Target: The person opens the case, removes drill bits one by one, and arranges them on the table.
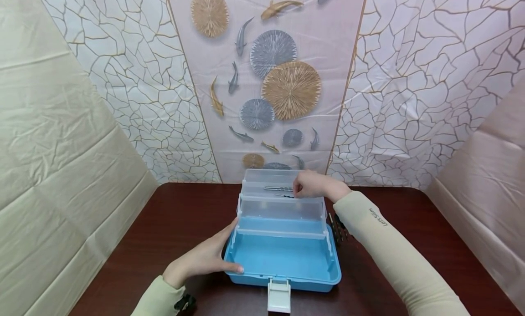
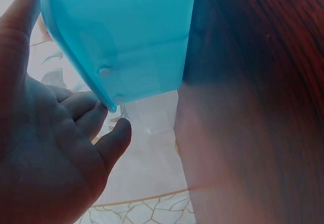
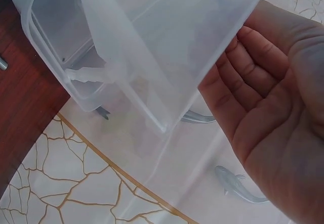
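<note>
A blue toolbox [image 1: 283, 285] stands unlatched, its clear trays [image 1: 283, 209] raised toward the back. My left hand [image 1: 207, 257] rests against the box's left side, thumb laid over the front rim and fingers reaching back along the side. In the left wrist view, fingertips [image 2: 93, 110] sit right at the blue rim. Over the top tray, my right hand [image 1: 312, 185] has its fingers bent together and pinches the end of a thin black drill bit [image 1: 283, 196]. Silver drill bits [image 1: 276, 189] lie just behind it. The right fingertips are hidden behind the clear plastic in the right wrist view.
Several dark drill bits [image 1: 337, 227] lie on the brown table [image 1: 197, 206] to the right of the toolbox, under the right forearm. A white latch [image 1: 279, 296] hangs at the box's front. Patterned cloth [image 1: 256, 79] rises behind the table.
</note>
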Action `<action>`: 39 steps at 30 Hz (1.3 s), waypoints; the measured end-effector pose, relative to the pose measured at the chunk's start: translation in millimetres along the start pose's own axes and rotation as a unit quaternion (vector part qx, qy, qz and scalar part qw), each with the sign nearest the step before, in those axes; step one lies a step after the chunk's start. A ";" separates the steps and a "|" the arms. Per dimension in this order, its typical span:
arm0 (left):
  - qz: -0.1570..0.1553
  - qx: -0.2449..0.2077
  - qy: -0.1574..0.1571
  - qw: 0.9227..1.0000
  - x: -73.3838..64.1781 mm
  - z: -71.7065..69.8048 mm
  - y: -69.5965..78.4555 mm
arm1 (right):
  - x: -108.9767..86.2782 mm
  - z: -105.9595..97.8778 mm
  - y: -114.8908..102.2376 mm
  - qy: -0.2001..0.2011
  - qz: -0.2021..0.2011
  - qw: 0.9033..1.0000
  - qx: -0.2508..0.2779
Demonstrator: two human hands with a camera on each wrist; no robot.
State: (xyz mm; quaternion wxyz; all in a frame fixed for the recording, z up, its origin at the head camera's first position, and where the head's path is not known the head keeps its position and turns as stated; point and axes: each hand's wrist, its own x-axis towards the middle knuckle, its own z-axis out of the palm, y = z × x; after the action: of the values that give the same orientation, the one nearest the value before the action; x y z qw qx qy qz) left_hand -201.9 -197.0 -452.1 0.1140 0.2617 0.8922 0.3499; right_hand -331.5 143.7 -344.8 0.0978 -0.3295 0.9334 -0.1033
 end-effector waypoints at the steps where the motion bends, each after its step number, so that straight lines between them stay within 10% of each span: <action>1: 0.000 0.000 0.000 1.000 0.0 0.1 0.0 | -0.1 -0.1 -0.3 -0.002 -0.001 1.000 0.000; 16: 0.004 0.003 0.001 1.000 -0.1 -1.7 2.2 | -8.6 5.1 9.4 0.016 -0.040 0.999 0.025; 39: 0.005 0.011 0.001 1.000 -0.3 0.3 0.2 | -46.7 -19.0 32.1 0.067 0.026 0.996 0.053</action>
State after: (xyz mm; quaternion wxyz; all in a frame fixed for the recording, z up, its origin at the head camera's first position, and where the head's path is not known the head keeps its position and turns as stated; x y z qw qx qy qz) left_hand -201.5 -196.9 -452.2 0.1087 0.2674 0.8947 0.3410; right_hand -319.7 200.3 -329.6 0.0555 -0.2920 0.9393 -0.1717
